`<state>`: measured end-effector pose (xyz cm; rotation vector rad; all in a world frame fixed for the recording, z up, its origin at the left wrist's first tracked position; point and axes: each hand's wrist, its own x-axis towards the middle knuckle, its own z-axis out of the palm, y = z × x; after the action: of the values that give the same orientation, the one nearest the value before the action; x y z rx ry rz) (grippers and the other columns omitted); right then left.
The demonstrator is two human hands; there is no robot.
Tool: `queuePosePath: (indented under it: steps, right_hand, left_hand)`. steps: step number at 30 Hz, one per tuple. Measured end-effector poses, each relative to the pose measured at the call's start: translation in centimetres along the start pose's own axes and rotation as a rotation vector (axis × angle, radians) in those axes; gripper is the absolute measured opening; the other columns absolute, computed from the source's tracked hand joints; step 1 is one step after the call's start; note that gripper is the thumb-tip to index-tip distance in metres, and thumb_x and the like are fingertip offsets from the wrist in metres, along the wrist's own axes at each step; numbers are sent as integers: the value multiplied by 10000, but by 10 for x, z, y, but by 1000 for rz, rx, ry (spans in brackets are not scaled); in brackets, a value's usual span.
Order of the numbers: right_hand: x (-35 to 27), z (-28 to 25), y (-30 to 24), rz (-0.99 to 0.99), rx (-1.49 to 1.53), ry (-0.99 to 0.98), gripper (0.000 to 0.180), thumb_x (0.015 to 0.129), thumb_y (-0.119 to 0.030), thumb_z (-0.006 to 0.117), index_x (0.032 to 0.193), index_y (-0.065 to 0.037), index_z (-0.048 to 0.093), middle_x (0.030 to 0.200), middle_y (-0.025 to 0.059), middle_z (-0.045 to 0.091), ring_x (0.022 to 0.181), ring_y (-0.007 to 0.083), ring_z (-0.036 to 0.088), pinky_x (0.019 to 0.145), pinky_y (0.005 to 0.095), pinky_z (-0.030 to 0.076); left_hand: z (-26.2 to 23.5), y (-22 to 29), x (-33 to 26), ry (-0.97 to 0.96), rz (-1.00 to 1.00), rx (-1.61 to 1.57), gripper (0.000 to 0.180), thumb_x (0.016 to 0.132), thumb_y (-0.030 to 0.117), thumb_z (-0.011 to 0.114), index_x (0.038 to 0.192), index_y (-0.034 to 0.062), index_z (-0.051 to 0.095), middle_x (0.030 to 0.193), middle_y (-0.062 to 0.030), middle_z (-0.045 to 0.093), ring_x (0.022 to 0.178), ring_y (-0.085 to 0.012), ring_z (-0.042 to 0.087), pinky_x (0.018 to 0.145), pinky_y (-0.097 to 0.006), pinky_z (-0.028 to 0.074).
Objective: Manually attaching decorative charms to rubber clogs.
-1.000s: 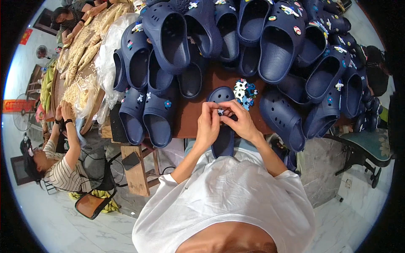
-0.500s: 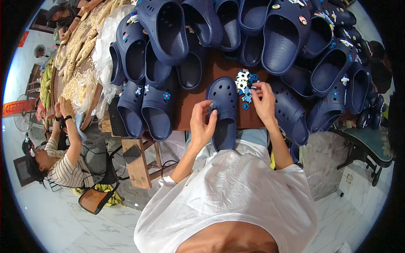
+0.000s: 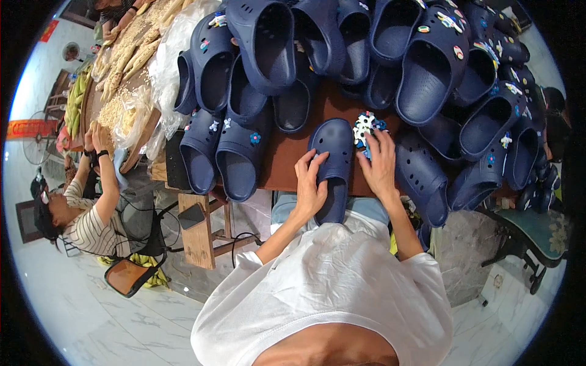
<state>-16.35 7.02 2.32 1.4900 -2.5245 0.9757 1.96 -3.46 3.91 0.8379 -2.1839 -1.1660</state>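
Note:
A navy foam clog (image 3: 332, 137) with round holes lies in front of me, toe pointing away, its heel end over the table's near edge. My left hand (image 3: 310, 186) is at its left side, curled fingers and thumb closed against the edge of the upper; anything small between them is hidden. To the right, my right hand (image 3: 379, 168) is open, fingers apart and bent down at the near side of a small pile of shoe charms (image 3: 366, 125) in white, black and blue. Its fingertips partly cover the pile.
Navy clogs (image 3: 259, 49) are heaped along the far side, many with charms; a decorated pair (image 3: 237, 165) stands to the left and a plain clog (image 3: 421, 177) to the right. A wooden stool (image 3: 198, 235) is at lower left. Beyond it, a person (image 3: 91, 213) works at a corn-covered table.
The view has shifted, so the table sits further right. My left thumb and fingers have come down against the clog. My right hand has spread from a pinch over the charms.

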Motion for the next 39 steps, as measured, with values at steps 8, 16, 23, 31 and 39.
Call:
queuePosePath:
  steps: [8, 16, 23, 31, 39]
  right_hand:
    - [-17, 15, 8, -20, -111, -177, 512, 886, -32, 620, 1384, -93, 518, 1475, 185, 398, 1398, 437, 304, 1112, 542, 305]
    - [-20, 3, -2, -46, -36, -56, 410, 923, -143, 625, 1321, -80, 551, 1404, 171, 447, 1336, 411, 381, 1073, 518, 338]
    - [-29, -11, -44, -41, 278, -155, 477, 894, -260, 684, 1298, -47, 548, 1262, 171, 530, 1188, 364, 505, 1009, 466, 392]
    - [-11, 3, -71, -142, 354, -168, 483, 869, -243, 709, 1276, -34, 554, 1225, 177, 533, 1118, 367, 519, 975, 452, 421]
    - [-9, 6, -77, -154, 264, -137, 452, 839, -181, 705, 1248, -32, 584, 1180, 179, 541, 1087, 366, 529, 952, 452, 439]
  left_hand:
    - [-11, -10, 2, 44, -25, -102, 583, 685, -147, 490, 1210, 69, 625, 1363, -207, 459, 1266, -401, 440, 1061, -447, 389]
    - [-24, -18, 8, 152, -25, -73, 613, 690, -83, 603, 1289, 30, 541, 1293, -195, 504, 1236, -357, 507, 1047, -402, 422]
    - [-26, -23, -2, 128, -59, -67, 663, 691, -46, 644, 1336, 23, 503, 1313, -200, 498, 1240, -380, 498, 1062, -420, 413]
    - [-24, -28, 4, 144, -24, 2, 678, 682, -46, 653, 1341, 9, 507, 1313, -186, 523, 1203, -388, 498, 1035, -432, 424]
    - [-24, -31, 11, 102, 32, 50, 623, 687, -84, 575, 1306, -30, 531, 1287, -194, 529, 1179, -398, 485, 1028, -429, 422]
